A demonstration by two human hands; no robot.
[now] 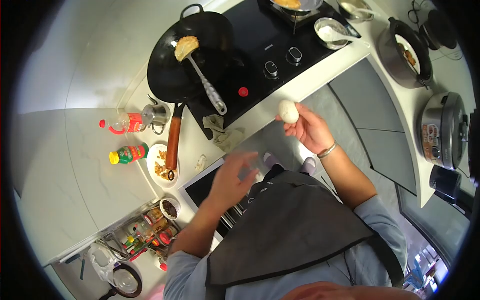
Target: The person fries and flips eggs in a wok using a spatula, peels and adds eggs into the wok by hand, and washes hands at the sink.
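Note:
A whitish egg [288, 111] is pinched between the thumb and fingers of my right hand [309, 129], which wears a bracelet at the wrist. Somewhat blurred, my left hand [232, 180] hangs lower and to the left with fingers apart, holding nothing visible. Beyond both hands, a black wok [165, 70] sits on the black cooktop [250, 45]. A metal spatula [212, 95] rests across the wok, its head under a golden fried piece [186, 47].
A cloth [222, 136] lies by the cooktop. On the left are a plate of browned pieces [162, 180], a green bottle [131, 153], a clear bottle [122, 123] and a metal pot [157, 114]. A bowl with a spoon [330, 33] and a cooker [442, 131] stand on the right.

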